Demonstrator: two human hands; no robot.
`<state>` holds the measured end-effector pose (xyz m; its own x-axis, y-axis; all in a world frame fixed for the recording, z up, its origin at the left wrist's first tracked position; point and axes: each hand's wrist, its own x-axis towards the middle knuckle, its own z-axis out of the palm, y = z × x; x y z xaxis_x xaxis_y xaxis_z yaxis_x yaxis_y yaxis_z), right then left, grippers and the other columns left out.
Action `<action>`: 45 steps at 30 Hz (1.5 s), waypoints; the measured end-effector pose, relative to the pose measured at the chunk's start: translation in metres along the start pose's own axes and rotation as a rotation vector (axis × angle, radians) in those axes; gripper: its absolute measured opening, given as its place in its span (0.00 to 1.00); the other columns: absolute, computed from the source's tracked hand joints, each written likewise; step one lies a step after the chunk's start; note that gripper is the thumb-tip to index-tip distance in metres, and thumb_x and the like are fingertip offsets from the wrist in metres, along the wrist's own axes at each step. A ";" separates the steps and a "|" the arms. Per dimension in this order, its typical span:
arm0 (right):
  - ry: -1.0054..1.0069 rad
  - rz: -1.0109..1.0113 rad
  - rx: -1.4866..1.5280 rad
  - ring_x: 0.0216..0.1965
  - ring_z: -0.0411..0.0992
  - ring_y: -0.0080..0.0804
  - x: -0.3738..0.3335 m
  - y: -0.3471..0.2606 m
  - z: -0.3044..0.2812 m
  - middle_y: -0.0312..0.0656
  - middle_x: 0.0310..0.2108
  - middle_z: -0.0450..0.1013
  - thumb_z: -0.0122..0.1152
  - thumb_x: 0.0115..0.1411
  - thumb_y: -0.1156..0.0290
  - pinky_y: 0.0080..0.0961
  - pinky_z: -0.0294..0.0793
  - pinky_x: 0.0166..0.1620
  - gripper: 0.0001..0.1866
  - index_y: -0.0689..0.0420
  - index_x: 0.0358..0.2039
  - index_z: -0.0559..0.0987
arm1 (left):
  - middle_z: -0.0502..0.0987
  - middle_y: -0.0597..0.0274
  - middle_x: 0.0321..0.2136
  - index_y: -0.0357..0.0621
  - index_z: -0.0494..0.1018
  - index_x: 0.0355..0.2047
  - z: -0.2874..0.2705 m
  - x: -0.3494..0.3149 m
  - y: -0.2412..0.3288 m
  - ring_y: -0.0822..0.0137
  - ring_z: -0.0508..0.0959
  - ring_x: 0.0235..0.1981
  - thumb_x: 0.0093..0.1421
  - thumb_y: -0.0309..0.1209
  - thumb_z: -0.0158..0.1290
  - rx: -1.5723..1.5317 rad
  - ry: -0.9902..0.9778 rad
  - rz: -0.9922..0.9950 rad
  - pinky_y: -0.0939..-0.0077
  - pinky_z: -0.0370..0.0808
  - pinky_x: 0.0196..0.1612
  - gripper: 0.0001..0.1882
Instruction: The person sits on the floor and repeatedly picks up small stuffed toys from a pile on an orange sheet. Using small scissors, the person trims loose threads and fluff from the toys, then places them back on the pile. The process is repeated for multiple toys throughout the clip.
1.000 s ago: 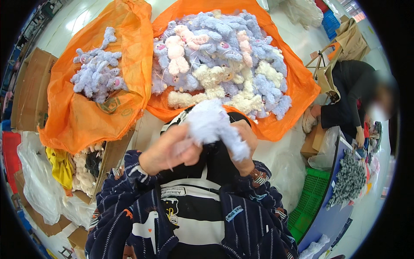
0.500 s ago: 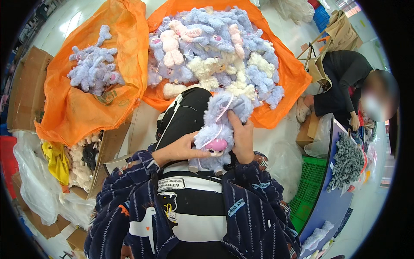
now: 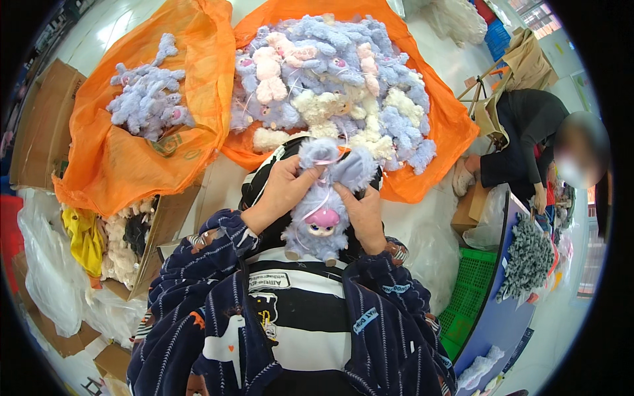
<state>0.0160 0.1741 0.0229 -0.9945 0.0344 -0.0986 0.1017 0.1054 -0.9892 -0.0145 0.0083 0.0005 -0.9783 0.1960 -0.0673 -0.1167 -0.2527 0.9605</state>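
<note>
A lavender plush toy (image 3: 322,222) is being handled. It is being clamped near its ears (image 3: 357,170) by the left grip (image 3: 281,191) and right grip (image 3: 366,216).

The left hand (image 3: 282,193) and right hand (image 3: 364,216) grip a lilac plush toy (image 3: 314,243) by its ears, where a pale ribbon (image 3: 328,161) runs. Cream plush toys (image 3: 269,138) lie toward the near edge of an orange sheet (image 3: 454,127); a green crate (image 3: 473,277) stands beside the blue table's (image 3: 487,310) left edge.

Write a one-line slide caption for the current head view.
Both hands hold a lilac plush toy near its ears, with more plush toys heaped on orange sheets beyond.
</note>
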 end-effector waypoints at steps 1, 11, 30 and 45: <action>-0.005 0.022 0.022 0.34 0.70 0.20 0.000 0.000 -0.001 0.38 0.34 0.75 0.63 0.53 0.70 0.20 0.69 0.39 0.15 0.66 0.38 0.76 | 0.77 0.66 0.28 0.38 0.74 0.36 -0.001 -0.001 -0.002 0.79 0.73 0.27 0.59 0.33 0.52 -0.194 0.012 -0.106 0.83 0.71 0.29 0.10; 0.016 0.101 0.116 0.36 0.70 0.22 0.001 0.007 -0.006 0.39 0.35 0.74 0.62 0.53 0.70 0.20 0.69 0.40 0.15 0.67 0.39 0.75 | 0.69 0.60 0.49 0.37 0.60 0.54 -0.022 -0.011 -0.003 0.70 0.70 0.49 0.62 0.39 0.45 -0.406 -0.236 -0.412 0.74 0.67 0.51 0.24; -0.067 -0.235 -0.373 0.24 0.70 0.25 -0.031 -0.004 -0.018 0.40 0.25 0.72 0.61 0.53 0.73 0.19 0.68 0.29 0.10 0.63 0.35 0.76 | 0.71 0.60 0.43 0.36 0.60 0.53 -0.020 -0.044 -0.025 0.72 0.73 0.42 0.58 0.31 0.52 -0.438 -0.297 -0.415 0.77 0.70 0.46 0.24; -0.445 -0.507 -0.720 0.26 0.71 0.34 -0.028 -0.017 -0.024 0.41 0.31 0.69 0.64 0.45 0.73 0.24 0.71 0.28 0.21 0.51 0.43 0.75 | 0.72 0.58 0.43 0.38 0.60 0.52 -0.017 -0.034 -0.025 0.67 0.74 0.43 0.50 0.22 0.55 -0.423 -0.115 -0.349 0.72 0.70 0.47 0.28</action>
<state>0.0422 0.1950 0.0454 -0.8276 -0.5434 0.1407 -0.4956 0.5896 -0.6377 0.0186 -0.0078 -0.0254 -0.8469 0.4324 -0.3095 -0.5123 -0.5073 0.6930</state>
